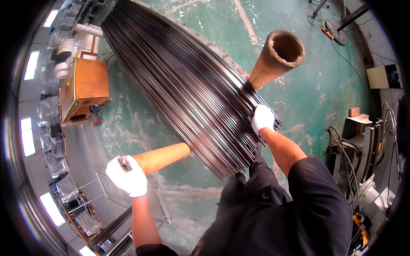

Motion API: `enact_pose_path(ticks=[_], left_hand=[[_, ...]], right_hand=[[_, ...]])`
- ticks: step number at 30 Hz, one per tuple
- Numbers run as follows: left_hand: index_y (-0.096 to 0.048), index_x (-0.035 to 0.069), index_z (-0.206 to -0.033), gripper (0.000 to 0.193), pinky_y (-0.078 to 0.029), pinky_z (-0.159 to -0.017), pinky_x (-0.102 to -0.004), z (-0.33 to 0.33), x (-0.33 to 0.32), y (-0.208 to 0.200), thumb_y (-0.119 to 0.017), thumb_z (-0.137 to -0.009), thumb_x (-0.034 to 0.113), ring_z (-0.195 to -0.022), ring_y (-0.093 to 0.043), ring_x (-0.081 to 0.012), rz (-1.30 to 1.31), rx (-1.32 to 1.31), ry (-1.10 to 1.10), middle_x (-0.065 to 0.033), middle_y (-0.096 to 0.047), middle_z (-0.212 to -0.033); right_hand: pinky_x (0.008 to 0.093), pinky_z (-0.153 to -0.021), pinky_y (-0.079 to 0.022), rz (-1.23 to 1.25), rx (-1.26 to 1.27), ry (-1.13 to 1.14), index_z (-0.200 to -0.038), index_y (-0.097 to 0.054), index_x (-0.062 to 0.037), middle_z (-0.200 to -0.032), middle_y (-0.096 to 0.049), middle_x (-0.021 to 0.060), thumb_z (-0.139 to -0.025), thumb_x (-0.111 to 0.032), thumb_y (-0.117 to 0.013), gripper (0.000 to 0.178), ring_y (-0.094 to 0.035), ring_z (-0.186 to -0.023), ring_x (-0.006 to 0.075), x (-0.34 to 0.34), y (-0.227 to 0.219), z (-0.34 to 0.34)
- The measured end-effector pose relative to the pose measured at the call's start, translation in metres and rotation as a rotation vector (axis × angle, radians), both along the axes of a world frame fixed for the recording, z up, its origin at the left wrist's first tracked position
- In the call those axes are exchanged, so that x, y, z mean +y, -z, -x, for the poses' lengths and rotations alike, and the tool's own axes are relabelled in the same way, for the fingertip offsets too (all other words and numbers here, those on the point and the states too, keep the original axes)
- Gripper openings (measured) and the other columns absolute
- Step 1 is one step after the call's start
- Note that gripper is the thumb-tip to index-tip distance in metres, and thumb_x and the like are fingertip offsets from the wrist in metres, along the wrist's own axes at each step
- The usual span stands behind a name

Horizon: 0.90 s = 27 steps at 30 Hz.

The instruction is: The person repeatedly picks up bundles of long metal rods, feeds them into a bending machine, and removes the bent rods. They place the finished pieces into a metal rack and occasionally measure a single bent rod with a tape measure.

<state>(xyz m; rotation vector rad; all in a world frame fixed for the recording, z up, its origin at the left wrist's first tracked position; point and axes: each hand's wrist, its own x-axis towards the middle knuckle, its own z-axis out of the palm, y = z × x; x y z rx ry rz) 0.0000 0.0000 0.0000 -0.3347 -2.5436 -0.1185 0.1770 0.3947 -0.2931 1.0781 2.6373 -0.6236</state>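
A wide layer of long, dark metal rods (183,81) stretches from the far left down toward my legs, its near ends slightly uneven. My left hand (127,176), in a white glove, is closed over the end of a tan cardboard-like tube (164,157) on the left side of the rods. At the right edge of the layer, close to the near ends, my right hand (262,118), also gloved in white, has its fingers curled on the rods; the fingertips are partly hidden. A second tan tube (267,64) with a rough, open rim rises just beyond it.
The green floor (141,123) is scuffed. An orange-brown wooden cabinet (92,79) stands at the left. Machinery with looping cables (352,149) is at the right. A metal frame (92,192) with more rods is at lower left. A round-based stand (336,32) sits far right.
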Motion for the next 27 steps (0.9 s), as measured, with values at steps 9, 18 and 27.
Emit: enact_pose_path(ticks=[9,18,27], left_hand=[[-0.064,0.003,-0.100,0.019,-0.051,-0.083,-0.0462,0.007,0.012,-0.011,-0.073,-0.087,0.013,-0.096,-0.060,-0.0342,0.062,-0.045,-0.038,-0.0158,-0.061,-0.101],[-0.063,0.006,-0.090,0.015,-0.050,-0.081,-0.0472,0.006,0.015,-0.017,-0.070,-0.087,0.019,-0.093,-0.059,-0.0339,0.131,-0.009,-0.034,-0.0128,-0.061,-0.095],[-0.064,0.007,-0.091,0.017,-0.051,-0.080,-0.0479,0.002,0.012,-0.018,-0.071,-0.088,0.022,-0.092,-0.059,-0.0339,0.149,0.019,-0.010,-0.0125,-0.060,-0.094]], right_hand=[[0.0483,-0.082,-0.060,0.099,-0.149,-0.337,-0.096,-0.079,-0.0104,-0.095,-0.078,0.0180,-0.088,-0.038,-0.073,0.029,-0.075,-0.092,0.0394,0.010,0.015,0.017],[0.0503,-0.089,-0.057,0.226,-0.085,-0.074,-0.106,-0.076,-0.0044,-0.105,-0.075,0.0247,-0.092,-0.040,-0.074,0.038,-0.072,-0.101,0.0417,0.015,0.021,0.002],[0.0447,-0.066,-0.064,1.098,0.043,0.349,-0.106,-0.064,0.0028,-0.093,-0.076,0.0205,-0.099,-0.027,-0.076,0.033,-0.077,-0.078,0.0325,0.008,0.010,-0.008]])
